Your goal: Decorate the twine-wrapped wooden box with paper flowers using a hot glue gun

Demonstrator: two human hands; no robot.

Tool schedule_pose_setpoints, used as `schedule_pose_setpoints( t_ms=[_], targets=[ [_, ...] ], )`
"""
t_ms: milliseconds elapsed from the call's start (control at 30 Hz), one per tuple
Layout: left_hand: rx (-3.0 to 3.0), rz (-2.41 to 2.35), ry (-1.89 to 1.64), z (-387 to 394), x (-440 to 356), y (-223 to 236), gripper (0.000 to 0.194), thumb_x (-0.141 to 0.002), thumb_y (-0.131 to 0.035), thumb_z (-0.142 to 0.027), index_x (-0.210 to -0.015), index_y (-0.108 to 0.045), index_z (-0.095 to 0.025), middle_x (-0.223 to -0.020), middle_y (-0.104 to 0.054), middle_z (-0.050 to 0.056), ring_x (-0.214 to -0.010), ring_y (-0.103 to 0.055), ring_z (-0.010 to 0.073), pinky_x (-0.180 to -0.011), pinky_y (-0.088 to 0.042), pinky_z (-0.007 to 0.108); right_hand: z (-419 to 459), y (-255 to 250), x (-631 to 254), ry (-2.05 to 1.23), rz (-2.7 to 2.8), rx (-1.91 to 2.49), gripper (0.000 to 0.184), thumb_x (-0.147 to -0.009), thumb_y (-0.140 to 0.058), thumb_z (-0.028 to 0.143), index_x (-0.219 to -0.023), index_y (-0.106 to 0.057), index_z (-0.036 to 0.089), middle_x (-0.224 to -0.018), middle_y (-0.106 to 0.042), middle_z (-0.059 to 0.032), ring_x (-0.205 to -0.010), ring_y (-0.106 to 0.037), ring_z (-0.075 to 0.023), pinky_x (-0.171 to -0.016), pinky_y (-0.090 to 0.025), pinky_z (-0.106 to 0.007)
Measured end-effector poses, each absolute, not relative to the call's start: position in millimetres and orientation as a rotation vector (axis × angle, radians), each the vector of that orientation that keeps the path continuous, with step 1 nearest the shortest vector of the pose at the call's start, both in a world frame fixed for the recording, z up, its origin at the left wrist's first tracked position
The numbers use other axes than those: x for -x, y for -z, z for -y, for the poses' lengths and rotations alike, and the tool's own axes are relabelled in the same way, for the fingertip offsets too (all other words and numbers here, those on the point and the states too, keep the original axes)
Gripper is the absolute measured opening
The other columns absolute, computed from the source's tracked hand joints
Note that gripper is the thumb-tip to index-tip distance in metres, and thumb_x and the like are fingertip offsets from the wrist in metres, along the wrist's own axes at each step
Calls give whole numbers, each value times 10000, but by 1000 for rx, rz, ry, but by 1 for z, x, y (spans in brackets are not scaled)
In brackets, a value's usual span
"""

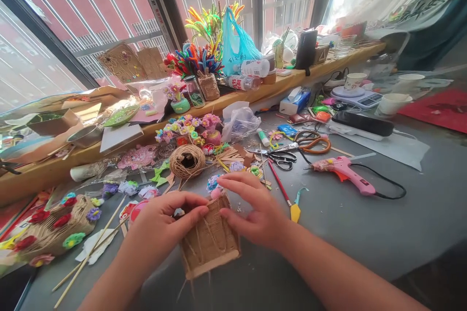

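A small cup wrapped in brown twine lies on its side on the grey table, its rim toward me. My left hand grips its left side, thumb pressed on the twine. My right hand holds the right side with its fingers curled over the top edge. A loose strand of twine hangs off the cup's near rim. Just behind the cup sits a ball of twine.
A pink glue gun with a black cord lies to the right. Scissors, a red pencil, paper flowers and wooden sticks surround the hands. A flower-covered twine basket stands at the left. A cluttered wooden sill runs behind.
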State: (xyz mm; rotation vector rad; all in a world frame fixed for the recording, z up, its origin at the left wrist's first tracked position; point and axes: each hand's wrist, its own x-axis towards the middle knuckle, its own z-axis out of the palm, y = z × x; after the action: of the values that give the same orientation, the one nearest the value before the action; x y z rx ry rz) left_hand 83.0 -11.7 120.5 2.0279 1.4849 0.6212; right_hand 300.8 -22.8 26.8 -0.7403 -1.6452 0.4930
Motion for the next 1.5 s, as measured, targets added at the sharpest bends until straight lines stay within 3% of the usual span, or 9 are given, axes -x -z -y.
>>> schedule_pose_setpoints(
  t_ms=[300,500,767,933,1100,1267,1500],
  targets=[
    [-1989,-1424,-631,14,-90,-117,201,-805,-778,-473,-855,-857,-295,-842,-844,27,-752,-768,220,-654,-621,258,26,-27,-301,-575,1639,683,538,-896,-676,148,-1412,-647,294,-1199,-769,-78,-1242,-665,-263,-1091,-538,-458],
    [-2023,-1441,-607,20,-91,-117,211,-846,-742,-479,-862,-833,-290,-814,-820,11,-707,-739,198,-555,-563,230,24,-29,-304,-521,1610,652,347,-875,-740,151,-1194,-753,287,-1132,-808,-71,-1035,-751,-243,-949,-585,-419],
    [-2075,-1441,-609,21,-92,-115,201,-857,-736,-475,-876,-830,-298,-790,-802,2,-695,-715,189,-537,-534,227,29,-22,-301,-422,1533,664,354,-881,-785,166,-1210,-745,289,-1110,-796,-71,-1022,-750,-234,-935,-606,-393],
    [-2095,-1435,-589,22,-92,-115,198,-862,-725,-472,-891,-834,-310,-841,-820,9,-752,-745,211,-618,-580,264,32,-26,-302,-489,1617,685,652,-881,-687,117,-1502,-569,275,-1390,-696,-120,-1316,-640,-275,-1126,-539,-449],
    [-2118,-1418,-583,26,-92,-115,181,-861,-718,-450,-883,-833,-313,-851,-819,14,-769,-750,216,-605,-580,262,28,-29,-302,-559,1656,567,529,-839,-667,54,-1314,-691,287,-1064,-784,-62,-1017,-731,-230,-953,-617,-406],
    [-2106,-1421,-571,27,-94,-116,167,-867,-719,-462,-889,-823,-334,-858,-821,-10,-765,-748,202,-533,-531,230,27,-24,-301,-522,1616,581,441,-844,-720,91,-1240,-729,283,-1079,-806,-72,-1008,-755,-234,-932,-635,-408],
    [-2024,-1411,-517,27,-95,-119,206,-885,-702,-488,-869,-803,-308,-785,-794,-15,-693,-704,182,-515,-501,220,27,-23,-299,-354,1609,554,516,-857,-726,89,-1331,-705,292,-1093,-840,-67,-1075,-777,-252,-979,-639,-419]
  ],
)
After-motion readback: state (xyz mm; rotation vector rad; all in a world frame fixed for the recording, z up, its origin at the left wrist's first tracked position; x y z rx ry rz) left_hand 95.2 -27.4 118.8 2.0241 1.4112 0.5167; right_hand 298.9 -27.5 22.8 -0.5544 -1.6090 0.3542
